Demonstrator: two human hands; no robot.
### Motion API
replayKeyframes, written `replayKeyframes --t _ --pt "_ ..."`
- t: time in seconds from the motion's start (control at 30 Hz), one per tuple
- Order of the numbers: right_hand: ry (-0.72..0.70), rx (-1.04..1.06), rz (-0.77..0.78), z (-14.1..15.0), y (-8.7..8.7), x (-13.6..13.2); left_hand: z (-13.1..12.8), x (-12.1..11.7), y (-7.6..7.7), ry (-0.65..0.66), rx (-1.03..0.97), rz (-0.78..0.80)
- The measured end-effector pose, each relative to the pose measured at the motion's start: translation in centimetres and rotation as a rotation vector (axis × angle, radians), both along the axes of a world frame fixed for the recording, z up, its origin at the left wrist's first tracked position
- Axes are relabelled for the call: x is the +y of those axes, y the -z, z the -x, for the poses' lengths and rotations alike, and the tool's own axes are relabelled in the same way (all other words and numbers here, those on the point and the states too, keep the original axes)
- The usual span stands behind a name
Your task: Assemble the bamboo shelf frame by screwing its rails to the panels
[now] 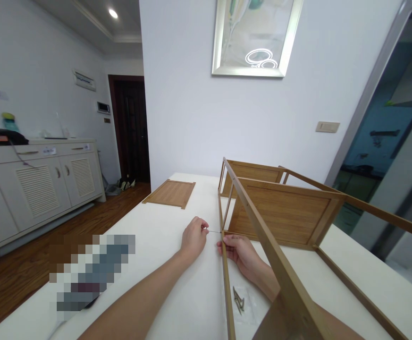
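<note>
A wooden shelf frame (251, 212) lies on its side on the white table, with two panels fitted between its rails. Pinched in the fingers of my left hand (194, 236) is a thin metal hex key (214, 231), its shaft reaching to the outer side of the lower left rail (226, 278). Whether its tip sits in a bolt head is too small to tell. My right hand (244, 255) is inside the frame, its fingers closed around that same rail just below where the key meets it. Part of my right forearm is hidden behind the upper rail.
Several bolts (239, 301) lie on a clear plastic bag (248, 307) within the frame. A loose wooden panel (170, 193) rests at the table's far left. A blurred-out object (92, 274) lies near the left edge of the white table (191, 302). A wall stands behind.
</note>
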State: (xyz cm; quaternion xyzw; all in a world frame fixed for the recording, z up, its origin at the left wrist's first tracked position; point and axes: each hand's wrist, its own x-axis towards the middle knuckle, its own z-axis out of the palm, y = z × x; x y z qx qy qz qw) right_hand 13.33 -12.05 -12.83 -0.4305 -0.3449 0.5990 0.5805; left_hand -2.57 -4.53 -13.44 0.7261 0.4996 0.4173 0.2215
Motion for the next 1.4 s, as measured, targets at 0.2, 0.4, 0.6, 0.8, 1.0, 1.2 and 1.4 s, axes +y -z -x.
replayKeyframes --t 0.2,0.4,0.6,0.8,1.0,1.2,1.4 --pt "0.006 0.002 0.007 0.0 0.1 0.1 0.2 -0.7 -0.5 0.079 0.012 -0.047" --pt "0.004 0.008 -0.001 0.0 0.1 0.0 0.3 -0.4 -0.5 0.081 -0.104 0.006" --pt "0.002 0.009 0.009 -0.2 0.5 0.6 0.0 0.6 -0.3 0.058 -0.255 0.261" --pt "-0.001 0.006 -0.001 -0.1 0.4 0.3 0.3 0.7 -0.6 0.093 -0.24 0.499" --pt "-0.001 0.0 -0.012 0.0 0.0 0.0 0.4 0.6 -0.3 0.14 -0.18 0.442" --pt "0.0 0.0 -0.026 0.0 0.1 0.0 0.7 0.3 0.0 0.144 -0.006 0.184" --pt "-0.004 0.002 -0.021 -0.1 0.2 0.1 1.1 -0.5 -0.4 0.153 0.105 0.029"
